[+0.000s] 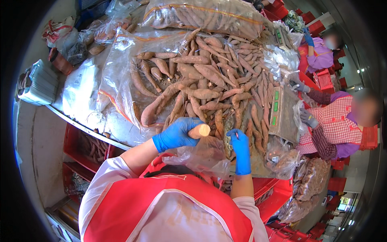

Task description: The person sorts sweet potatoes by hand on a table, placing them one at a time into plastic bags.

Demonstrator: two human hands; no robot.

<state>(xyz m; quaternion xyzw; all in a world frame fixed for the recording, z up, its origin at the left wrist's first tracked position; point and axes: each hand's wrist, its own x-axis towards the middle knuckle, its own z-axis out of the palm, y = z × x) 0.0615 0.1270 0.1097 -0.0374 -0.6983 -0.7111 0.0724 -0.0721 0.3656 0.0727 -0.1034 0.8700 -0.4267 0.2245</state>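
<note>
In a blue glove, my left hand (180, 133) grips a sweet potato (199, 131) whose cut, pale end faces up towards me. My right hand (239, 143), gloved in blue too, is closed near the table edge, to the right of that sweet potato. A small reddish tip shows at its fingers; the rest of that object is hidden. Beyond both hands lies a large heap of sweet potatoes (208, 72), partly on an opened clear plastic sack (121, 69). Below my left hand a clear plastic bag (205, 154) hangs at the table edge.
A full sack of sweet potatoes (205, 15) lies at the back. A scale (284, 113) stands on the right, beside a bagged lot (281, 158). Two people (341, 121) work across on the right. Red crates (84, 148) sit under the table; plastic bags (80, 87) lie left.
</note>
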